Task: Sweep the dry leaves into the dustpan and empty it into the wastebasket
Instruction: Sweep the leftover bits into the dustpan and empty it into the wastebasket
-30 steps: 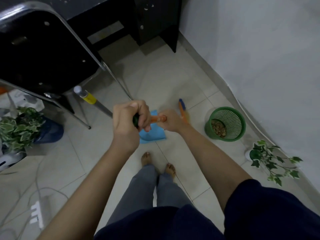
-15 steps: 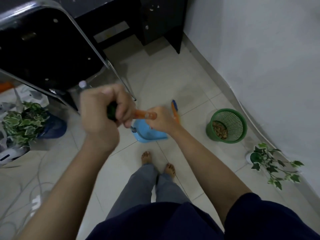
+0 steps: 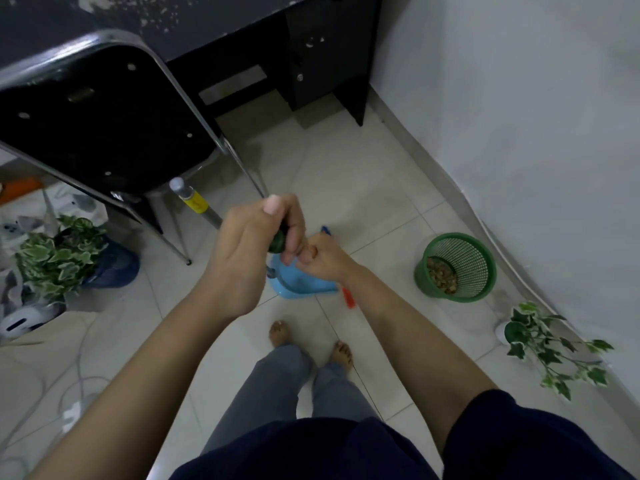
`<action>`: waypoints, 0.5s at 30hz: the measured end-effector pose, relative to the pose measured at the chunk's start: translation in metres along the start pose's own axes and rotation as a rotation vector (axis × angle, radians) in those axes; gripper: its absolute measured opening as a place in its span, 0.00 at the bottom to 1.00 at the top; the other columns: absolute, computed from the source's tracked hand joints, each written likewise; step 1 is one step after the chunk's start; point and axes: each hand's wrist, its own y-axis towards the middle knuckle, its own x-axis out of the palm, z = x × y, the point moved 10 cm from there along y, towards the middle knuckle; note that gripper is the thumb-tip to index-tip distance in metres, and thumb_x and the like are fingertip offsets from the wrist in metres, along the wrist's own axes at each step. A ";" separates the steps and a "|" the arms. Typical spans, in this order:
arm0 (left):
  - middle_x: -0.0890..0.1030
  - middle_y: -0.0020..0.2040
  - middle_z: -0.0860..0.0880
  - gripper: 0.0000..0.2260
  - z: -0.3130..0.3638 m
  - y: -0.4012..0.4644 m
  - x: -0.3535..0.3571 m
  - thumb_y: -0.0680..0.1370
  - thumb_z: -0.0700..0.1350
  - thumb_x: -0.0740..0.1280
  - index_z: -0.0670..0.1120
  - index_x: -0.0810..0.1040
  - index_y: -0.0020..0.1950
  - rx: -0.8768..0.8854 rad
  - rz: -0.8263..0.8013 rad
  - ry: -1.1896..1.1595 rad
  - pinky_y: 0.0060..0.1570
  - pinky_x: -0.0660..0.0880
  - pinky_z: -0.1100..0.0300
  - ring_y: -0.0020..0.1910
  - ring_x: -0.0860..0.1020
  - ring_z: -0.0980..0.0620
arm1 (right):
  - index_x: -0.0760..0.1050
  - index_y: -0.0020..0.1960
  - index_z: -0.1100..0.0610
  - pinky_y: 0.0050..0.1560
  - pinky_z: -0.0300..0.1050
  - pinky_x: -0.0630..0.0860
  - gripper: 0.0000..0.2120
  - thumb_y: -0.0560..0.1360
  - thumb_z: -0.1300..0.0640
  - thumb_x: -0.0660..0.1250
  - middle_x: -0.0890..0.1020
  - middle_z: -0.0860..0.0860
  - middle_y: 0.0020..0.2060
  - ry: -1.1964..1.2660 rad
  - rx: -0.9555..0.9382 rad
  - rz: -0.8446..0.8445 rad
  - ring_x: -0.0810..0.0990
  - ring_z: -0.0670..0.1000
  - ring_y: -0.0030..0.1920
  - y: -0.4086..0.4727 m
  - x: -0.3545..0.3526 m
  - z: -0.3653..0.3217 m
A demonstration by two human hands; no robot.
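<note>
Both hands, left and right, grip one handle over the dustpan; at 3 o'clock the basket holds leaves

Pale floor tiles meet a white wall at three o'clock. A black folding chair stands at ten o'clock, a dark desk at twelve; light is dim.

The left hand curls its grip round a dark green handle end, and the right hand closes beside it, above a blue dustpan on the tiled floor. To the right stands a green mesh wastebasket with dry leaves inside, near the white wall.
</note>
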 end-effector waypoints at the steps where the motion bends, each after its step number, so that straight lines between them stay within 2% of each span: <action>1: 0.73 0.28 0.52 0.26 0.001 0.004 0.004 0.76 0.68 0.50 0.49 0.70 0.32 -0.008 -0.034 0.009 0.39 0.75 0.52 0.32 0.78 0.48 | 0.73 0.34 0.66 0.31 0.42 0.70 0.09 0.70 0.62 0.67 0.78 0.61 0.30 -0.011 -0.003 0.027 0.76 0.54 0.32 -0.002 -0.011 0.001; 2: 0.75 0.30 0.50 0.27 0.001 0.007 0.007 0.75 0.69 0.49 0.47 0.70 0.34 -0.019 -0.070 0.014 0.42 0.75 0.54 0.35 0.78 0.46 | 0.75 0.37 0.65 0.36 0.46 0.72 0.09 0.70 0.59 0.69 0.79 0.64 0.34 -0.018 -0.012 0.052 0.77 0.56 0.36 -0.003 -0.022 0.002; 4: 0.78 0.37 0.44 0.31 0.001 0.015 0.017 0.76 0.68 0.48 0.42 0.74 0.40 -0.018 -0.170 0.014 0.45 0.75 0.55 0.41 0.78 0.42 | 0.75 0.41 0.50 0.45 0.48 0.75 0.08 0.67 0.48 0.71 0.80 0.61 0.42 -0.015 0.046 0.114 0.77 0.54 0.43 -0.007 -0.042 0.010; 5: 0.79 0.41 0.42 0.32 0.000 0.017 0.023 0.77 0.66 0.48 0.39 0.76 0.45 -0.003 -0.229 0.032 0.48 0.75 0.54 0.44 0.78 0.43 | 0.71 0.42 0.43 0.47 0.48 0.77 0.07 0.69 0.47 0.69 0.79 0.57 0.43 0.030 0.108 0.117 0.77 0.53 0.45 -0.011 -0.049 0.015; 6: 0.80 0.46 0.42 0.30 -0.001 0.020 0.026 0.79 0.63 0.48 0.39 0.76 0.49 0.012 -0.276 0.069 0.52 0.74 0.55 0.48 0.78 0.46 | 0.69 0.42 0.43 0.44 0.45 0.78 0.06 0.73 0.51 0.67 0.78 0.52 0.42 0.107 0.179 0.099 0.77 0.51 0.42 -0.020 -0.053 0.018; 8: 0.79 0.54 0.47 0.22 -0.014 0.028 0.021 0.81 0.57 0.51 0.44 0.76 0.57 0.005 -0.302 0.213 0.58 0.72 0.59 0.56 0.77 0.52 | 0.71 0.50 0.53 0.35 0.39 0.77 0.06 0.79 0.61 0.57 0.75 0.51 0.37 0.392 0.314 0.046 0.75 0.49 0.35 -0.035 -0.049 0.035; 9: 0.78 0.57 0.49 0.19 -0.025 0.035 0.014 0.81 0.56 0.52 0.47 0.75 0.60 -0.020 -0.299 0.320 0.59 0.71 0.61 0.58 0.75 0.54 | 0.70 0.56 0.58 0.36 0.39 0.78 0.09 0.80 0.65 0.53 0.75 0.53 0.37 0.561 0.357 0.023 0.76 0.50 0.36 -0.043 -0.047 0.041; 11: 0.75 0.61 0.49 0.17 -0.060 0.048 -0.003 0.81 0.54 0.55 0.49 0.72 0.65 -0.120 -0.365 0.642 0.61 0.69 0.57 0.61 0.74 0.50 | 0.68 0.63 0.63 0.42 0.42 0.80 0.14 0.79 0.66 0.54 0.77 0.57 0.41 0.823 0.460 0.013 0.78 0.53 0.41 -0.055 -0.041 0.055; 13: 0.72 0.64 0.46 0.18 -0.111 0.052 -0.028 0.81 0.55 0.55 0.49 0.70 0.67 -0.301 -0.566 1.129 0.65 0.65 0.51 0.65 0.71 0.44 | 0.68 0.64 0.67 0.38 0.42 0.82 0.15 0.79 0.65 0.57 0.77 0.59 0.47 0.936 0.602 0.102 0.80 0.53 0.41 -0.064 -0.040 0.068; 15: 0.71 0.66 0.45 0.19 -0.154 0.049 -0.061 0.80 0.55 0.55 0.49 0.70 0.67 -0.436 -0.784 1.534 0.66 0.60 0.47 0.67 0.67 0.43 | 0.70 0.61 0.69 0.28 0.38 0.79 0.14 0.78 0.65 0.55 0.77 0.60 0.48 1.022 0.727 0.212 0.83 0.50 0.33 -0.074 -0.036 0.081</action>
